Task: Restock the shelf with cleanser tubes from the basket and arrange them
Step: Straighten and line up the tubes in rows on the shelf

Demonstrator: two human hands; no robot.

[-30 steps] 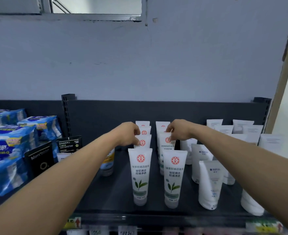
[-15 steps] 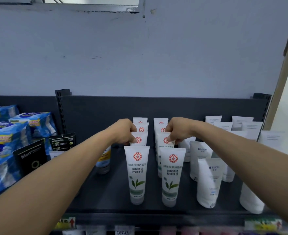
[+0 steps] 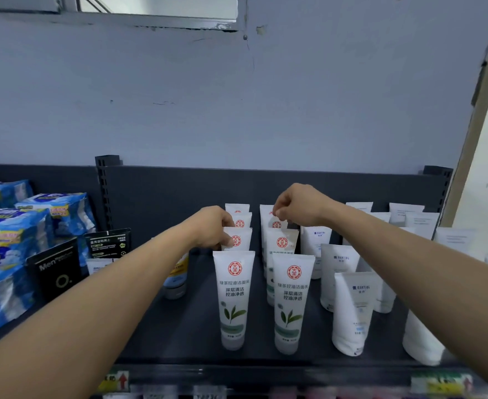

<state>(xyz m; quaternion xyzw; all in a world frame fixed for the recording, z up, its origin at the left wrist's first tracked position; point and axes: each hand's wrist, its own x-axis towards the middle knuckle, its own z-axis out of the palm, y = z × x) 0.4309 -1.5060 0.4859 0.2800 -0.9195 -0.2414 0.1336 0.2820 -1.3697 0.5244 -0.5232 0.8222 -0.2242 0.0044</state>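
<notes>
Two rows of white cleanser tubes with red round logos and green leaf prints stand cap-down on the dark shelf (image 3: 193,326). The front left tube (image 3: 234,295) and the front right tube (image 3: 293,298) stand free. My left hand (image 3: 214,226) grips the top of the second tube (image 3: 240,240) in the left row. My right hand (image 3: 297,205) is higher, its fingertips pinched on the top edge of a rear tube (image 3: 277,224) in the right row, behind the second tube (image 3: 281,243). The basket is out of view.
Plain white tubes (image 3: 352,309) fill the shelf's right side. To the left are a small tube with a yellow label (image 3: 176,280), black boxes (image 3: 55,272) and blue wrapped packs (image 3: 4,254). A price-label rail (image 3: 237,381) runs along the front edge.
My right hand has risen and moved back from the second tube of the right row to one behind it. My left hand stays on the left row.
</notes>
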